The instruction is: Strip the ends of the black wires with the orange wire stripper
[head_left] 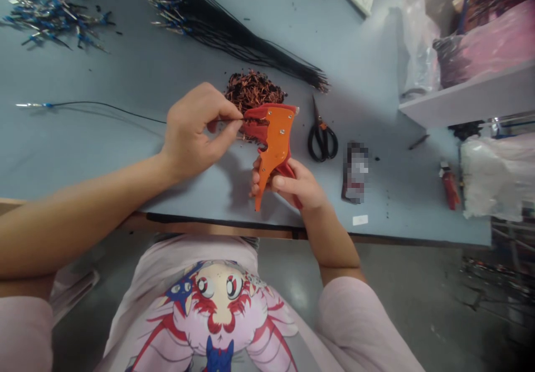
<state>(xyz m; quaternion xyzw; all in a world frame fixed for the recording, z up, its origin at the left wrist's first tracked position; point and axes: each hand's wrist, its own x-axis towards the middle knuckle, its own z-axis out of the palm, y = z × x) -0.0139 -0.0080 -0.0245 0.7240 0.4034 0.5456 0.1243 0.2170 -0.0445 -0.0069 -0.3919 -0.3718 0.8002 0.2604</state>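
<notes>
My right hand (298, 185) is wrapped round the handles of an orange and red wire stripper (276, 138), its jaws pointing left. Between thumb and forefinger, my left hand (198, 124) pinches a thin black wire (112, 106) close to those jaws. The wire's near end reaches the jaw opening; whether the blades grip it I cannot tell. Its other end runs left across the table to a silver connector with a blue band (35, 105). Just behind the stripper lies a heap of copper and black wire scraps (254, 90).
A bundle of black wires (234, 37) stretches along the back of the blue-grey table (125, 154). Loose blue and silver connectors (56, 18) are piled at the far left. Black-handled scissors (321, 138) and a blurred dark object (355, 172) lie right, beyond them a red tool (450, 187).
</notes>
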